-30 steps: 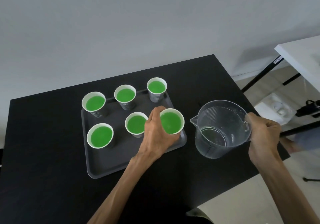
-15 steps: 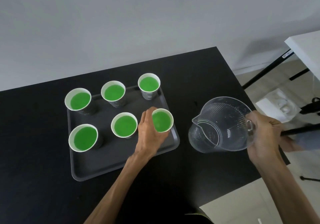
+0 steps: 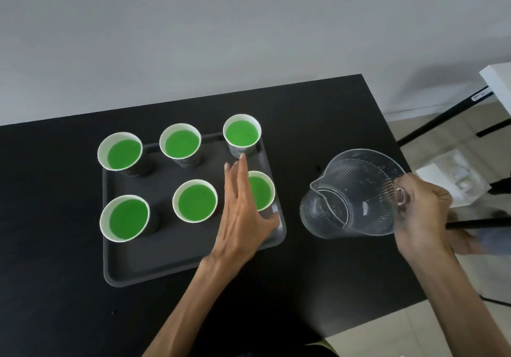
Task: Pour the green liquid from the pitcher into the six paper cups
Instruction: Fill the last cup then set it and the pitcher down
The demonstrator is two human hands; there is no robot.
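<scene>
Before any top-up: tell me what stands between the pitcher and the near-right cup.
The open left hand lies over the near-right white paper cup, covering part of its mouth. Only bare black table separates it from the clear plastic pitcher held in the right hand.

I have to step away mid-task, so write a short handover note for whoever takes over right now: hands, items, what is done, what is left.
Left hand: open, fingers spread over the near right cup, gripping nothing.
Right hand: closed on the handle of the clear pitcher, which sits right of the tray on the black table.
Pitcher looks empty, no green visible inside.
Six paper cups stand upright on the tray, two rows of three; all hold green liquid, including the far right cup.
Done: pouring into all six.
Left: probably just release the pitcher.
</scene>
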